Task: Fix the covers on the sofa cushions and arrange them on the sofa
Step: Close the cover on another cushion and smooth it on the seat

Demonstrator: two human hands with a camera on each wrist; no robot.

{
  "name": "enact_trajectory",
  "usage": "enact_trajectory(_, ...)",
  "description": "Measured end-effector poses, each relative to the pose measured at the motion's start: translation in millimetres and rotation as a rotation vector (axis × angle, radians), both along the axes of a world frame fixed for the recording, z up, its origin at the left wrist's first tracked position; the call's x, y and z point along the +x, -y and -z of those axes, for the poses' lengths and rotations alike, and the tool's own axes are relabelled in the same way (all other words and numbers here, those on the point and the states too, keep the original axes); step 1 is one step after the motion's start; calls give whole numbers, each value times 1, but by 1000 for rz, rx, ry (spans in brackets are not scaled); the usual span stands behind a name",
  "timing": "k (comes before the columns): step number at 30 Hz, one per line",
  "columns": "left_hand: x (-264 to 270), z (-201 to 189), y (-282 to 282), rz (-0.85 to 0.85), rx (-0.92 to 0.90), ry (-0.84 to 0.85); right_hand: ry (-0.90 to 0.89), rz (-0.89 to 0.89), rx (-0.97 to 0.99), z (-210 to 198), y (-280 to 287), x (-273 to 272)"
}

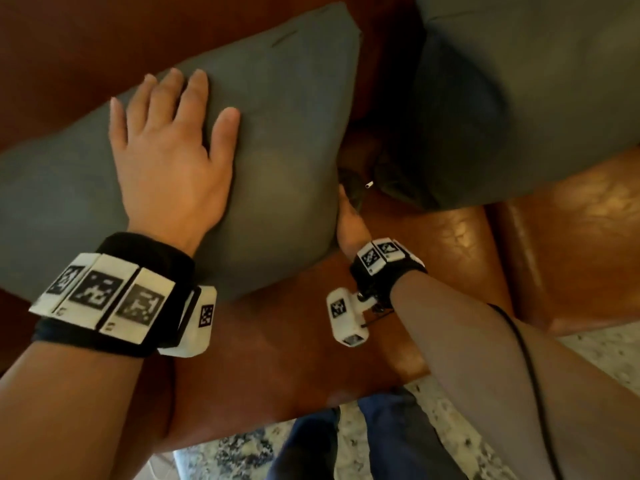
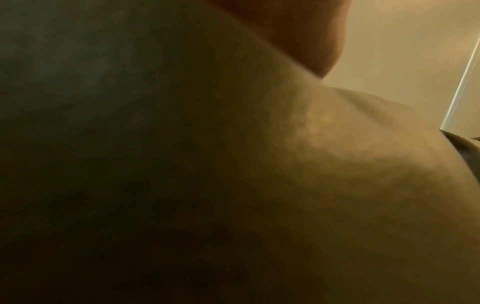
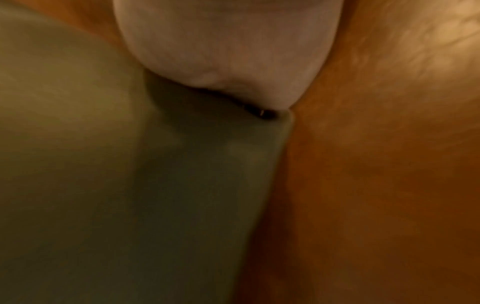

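We spread the fingers (image 1: 180,91) of our left hand (image 1: 169,161) straight and flat on the face of the grey cushion (image 1: 277,109), holding nothing, pressing to steady it. Our right hand (image 1: 348,220) is tucked against the cushion's right edge; its fingers are hidden, so we cannot tell their state. We judge that it works the cover's closure there, where a small metal tab (image 1: 369,184) shows. The cushion leans on the brown leather sofa (image 1: 450,237). A second grey cushion (image 1: 519,98) rests just beside, to the right.
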State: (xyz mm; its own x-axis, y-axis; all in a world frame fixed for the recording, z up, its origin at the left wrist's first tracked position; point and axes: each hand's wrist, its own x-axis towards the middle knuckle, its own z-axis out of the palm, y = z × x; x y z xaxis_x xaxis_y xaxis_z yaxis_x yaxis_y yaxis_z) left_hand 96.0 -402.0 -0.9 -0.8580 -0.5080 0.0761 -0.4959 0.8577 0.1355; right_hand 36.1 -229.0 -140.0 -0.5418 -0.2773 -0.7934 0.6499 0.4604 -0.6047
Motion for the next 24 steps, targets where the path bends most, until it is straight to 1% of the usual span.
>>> enact_trajectory(2,2,2,-1,2,7,-6,-39,-195,70,6,-8,0)
enact_trajectory(3,3,2,-2,3,9,-6,-101,-274,85,7,-10,-3)
enact_trajectory(4,4,2,-3,2,11,-4,-186,-296,90,7,-11,-7)
enact_trajectory(7,5,2,-4,-6,8,-5,-465,-166,98,7,-12,-15)
enact_trajectory(8,5,2,-3,-6,4,-2,-493,-177,87,10,-12,-14)
enact_trajectory(9,5,3,-3,-5,0,1,-469,-231,72,14,-13,-12)
enact_trajectory(11,4,4,-4,-2,-1,6,-394,-429,110,30,-20,-4)
enact_trajectory(14,-1,7,-11,7,-6,24,-513,-791,286,48,-29,-3)
enact_trajectory(15,-5,8,-15,12,-9,28,-516,-865,345,47,-29,-5)
enact_trajectory(17,-7,8,-18,6,-16,31,-394,-822,394,44,-24,-9)
enact_trajectory(18,-8,9,-18,1,-21,31,-353,-684,352,40,-23,-12)
enact_trajectory(19,-9,9,-17,-4,-24,31,-348,-519,268,32,-22,-15)
enact_trajectory(21,-9,9,-16,-5,-33,38,-352,-137,113,15,-21,-15)
enact_trajectory(22,-9,9,-17,-4,-40,44,-387,-34,69,6,-19,-16)
enact_trajectory(23,-9,10,-18,-4,-46,50,-433,20,52,-4,-13,-15)
enact_trajectory(24,-10,11,-20,-5,-52,57,-459,40,13,-6,-8,-16)
